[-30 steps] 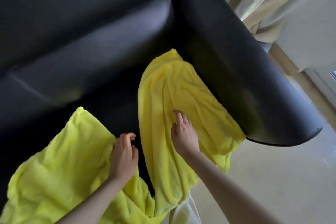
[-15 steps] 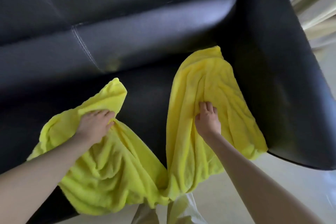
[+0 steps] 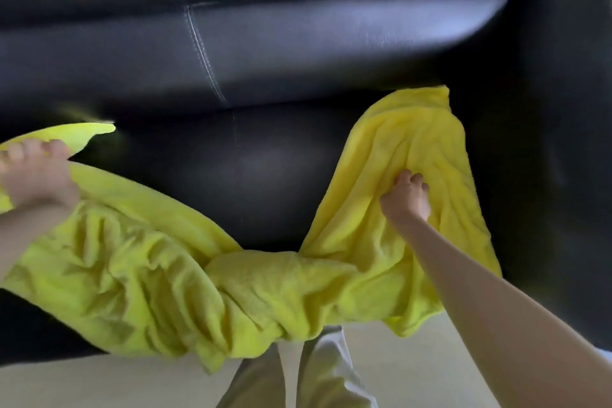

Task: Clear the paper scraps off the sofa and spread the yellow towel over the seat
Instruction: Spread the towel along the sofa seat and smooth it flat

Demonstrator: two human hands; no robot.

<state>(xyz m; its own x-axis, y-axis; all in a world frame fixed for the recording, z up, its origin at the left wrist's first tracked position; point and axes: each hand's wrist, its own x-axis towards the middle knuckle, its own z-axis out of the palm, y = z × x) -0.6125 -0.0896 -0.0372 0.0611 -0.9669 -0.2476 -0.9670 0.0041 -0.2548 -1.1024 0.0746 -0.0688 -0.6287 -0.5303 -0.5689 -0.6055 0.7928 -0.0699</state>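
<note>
The fluffy yellow towel [image 3: 265, 291] is bunched along the black leather sofa [image 3: 265, 175] seat's front edge. Left hand [image 3: 36, 175] grips its 9 o'clock corner, right hand [image 3: 405, 197] pinches the 3 o'clock part. I'd pull both corners apart, then push toward 12 to flatten.

— What's carrying everything?
— The black leather sofa [image 3: 265, 175], its seat in front of me, backrest toward twelve o'clock, armrest at three.
— And on it?
— Only the yellow towel [image 3: 231, 291], rumpled: one end up at two o'clock, another at nine, the bunched middle drooping over the front edge at six.
</note>
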